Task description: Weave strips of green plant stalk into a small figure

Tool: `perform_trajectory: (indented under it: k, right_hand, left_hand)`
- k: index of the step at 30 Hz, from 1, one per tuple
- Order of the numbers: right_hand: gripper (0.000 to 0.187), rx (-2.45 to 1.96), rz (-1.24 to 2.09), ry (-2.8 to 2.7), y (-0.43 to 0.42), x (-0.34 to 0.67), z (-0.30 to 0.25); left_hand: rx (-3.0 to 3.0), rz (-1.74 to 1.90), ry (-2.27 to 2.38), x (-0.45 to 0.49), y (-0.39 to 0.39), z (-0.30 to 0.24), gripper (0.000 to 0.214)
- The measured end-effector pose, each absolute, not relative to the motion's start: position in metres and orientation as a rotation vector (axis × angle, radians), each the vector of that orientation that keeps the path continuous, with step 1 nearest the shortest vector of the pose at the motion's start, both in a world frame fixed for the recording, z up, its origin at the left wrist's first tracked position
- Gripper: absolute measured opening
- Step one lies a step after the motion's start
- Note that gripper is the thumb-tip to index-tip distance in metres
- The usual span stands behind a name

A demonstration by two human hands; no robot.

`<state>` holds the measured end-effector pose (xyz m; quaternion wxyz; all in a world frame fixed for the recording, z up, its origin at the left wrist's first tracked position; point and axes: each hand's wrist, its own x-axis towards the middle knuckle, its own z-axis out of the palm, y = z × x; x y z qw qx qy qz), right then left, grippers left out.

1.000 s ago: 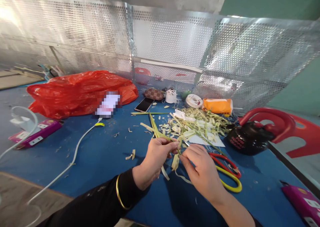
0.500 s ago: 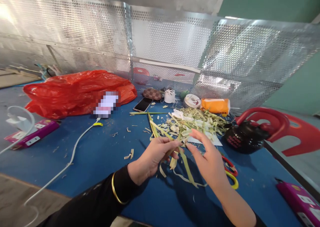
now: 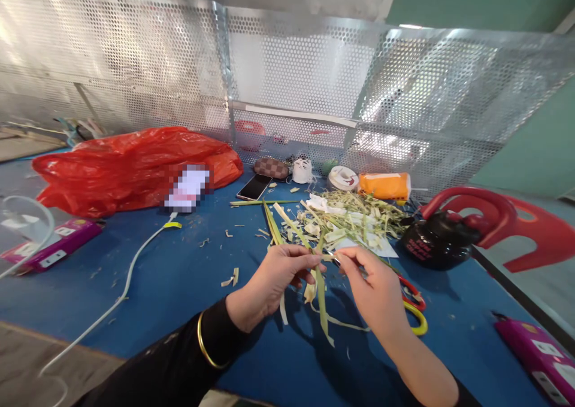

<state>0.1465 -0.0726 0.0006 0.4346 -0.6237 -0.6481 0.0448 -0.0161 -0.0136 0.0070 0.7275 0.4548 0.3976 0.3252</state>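
Pale green strips of plant leaf [image 3: 321, 305] cross in front of me above the table. My left hand [image 3: 274, 281] pinches them between thumb and fingers where they cross. My right hand [image 3: 372, 287] is closed, its thumb and index finger pinching the end of a short piece of leaf strip that runs across from the left fingertips. Long strips stick out beyond the left hand, and one hangs below it. Behind the hands lies a heap of shredded leaf scraps [image 3: 359, 218]. Red and yellow loop handles [image 3: 417, 320] lie right of my right wrist.
A black jar [image 3: 433, 245] with a red handle stands at the right. Further back are an orange packet [image 3: 384, 185], a tape roll [image 3: 342, 178], a dark phone [image 3: 254, 187] and a red plastic bag [image 3: 135, 170]. Purple power strips [image 3: 534, 353] lie near both sides.
My right fingers, spread upward before, have come down and closed on the strip end. The hanging leaf strip has swung left. The view has shifted slightly.
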Motion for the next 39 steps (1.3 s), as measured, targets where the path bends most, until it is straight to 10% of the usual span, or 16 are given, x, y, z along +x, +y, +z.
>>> perform_trajectory:
  k: [9, 17, 28, 39]
  right_hand:
    - [0.020, -1.528, -0.081, -1.536, -0.069, 0.159, 0.005]
    - [0.026, -1.432, 0.795, -1.594, -0.068, 0.142, 0.007]
    - [0.018, -0.947, -0.421, -2.309, -0.090, 0.132, 0.004]
    - [0.031, -1.051, -0.485, -2.536, -0.082, 0.125, -0.007]
  left_hand:
    - [1.250, 0.490, 0.859, -0.016, -0.020, 0.012, 0.021]
    - [1.387, 0.215, 0.794, -0.013, -0.028, 0.006, 0.024]
    - [1.102, 0.600, 0.950, -0.010, -0.017, -0.002, 0.031]
    - [0.600, 0.669, 0.909, -0.012, -0.007, 0.008, 0.022]
